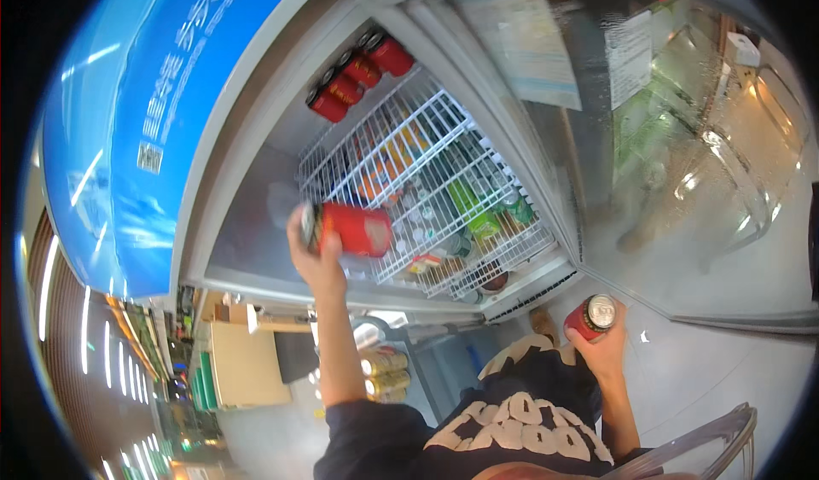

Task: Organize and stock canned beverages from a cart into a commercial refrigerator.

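My left hand (315, 259) is raised inside a white refrigerated display cabinet (246, 217) and holds a red drink can (355, 229) tilted on its side. Its fingers wrap the end with the metal rim. Lower down, my right hand (604, 347) grips a second red can (582, 320), its silver top facing up towards me. Several red cans (345, 78) stand in a row along the upper part of the cabinet. White wire shelves (416, 150) lie below them, with green, orange and clear bottles (470, 208) seen through the bars.
The fogged glass door (691, 179) stands swung out on the right, with papers (544, 51) on it. Gold-topped cans (386, 372) sit in a grey container at lower left. A blue sign panel (128, 115) bearing writing tops the cabinet. A clear curved object (710, 438) is at lower right.
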`<state>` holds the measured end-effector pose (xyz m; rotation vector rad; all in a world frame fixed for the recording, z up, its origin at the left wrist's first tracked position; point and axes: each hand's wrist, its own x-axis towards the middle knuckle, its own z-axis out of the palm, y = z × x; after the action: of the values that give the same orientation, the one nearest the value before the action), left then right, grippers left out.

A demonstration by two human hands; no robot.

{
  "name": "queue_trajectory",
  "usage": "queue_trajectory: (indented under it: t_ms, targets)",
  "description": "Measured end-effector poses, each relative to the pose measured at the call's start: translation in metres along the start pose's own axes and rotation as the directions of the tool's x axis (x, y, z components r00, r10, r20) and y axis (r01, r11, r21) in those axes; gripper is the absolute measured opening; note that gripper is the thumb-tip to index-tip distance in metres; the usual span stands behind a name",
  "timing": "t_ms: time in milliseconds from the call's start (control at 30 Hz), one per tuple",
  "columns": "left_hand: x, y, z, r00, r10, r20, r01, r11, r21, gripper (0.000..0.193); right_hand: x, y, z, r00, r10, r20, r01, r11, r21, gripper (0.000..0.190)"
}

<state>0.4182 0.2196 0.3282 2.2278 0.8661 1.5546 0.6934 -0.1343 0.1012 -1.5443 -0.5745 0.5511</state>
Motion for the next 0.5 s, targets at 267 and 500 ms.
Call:
queue_trajectory:
  t_ms: [267, 500]
  targets:
    - [-0.218, 0.164, -0.068, 0.932, -0.103, 0.347, 0.002, 0.960, 0.278, 0.072, 0.006, 0.005, 0.034, 0.795, 0.028, 0.606, 0.032, 0.996, -0.089, 0.073]
    - [-0.335, 0.206, -0.156, 0.888, -0.419, 0.187, 0.276, 0.814, 0.512, 0.068, -0.049, 0.010, 0.099, 0.473, -0.138, 0.870, 0.303, 0.953, -0.013, 0.072]
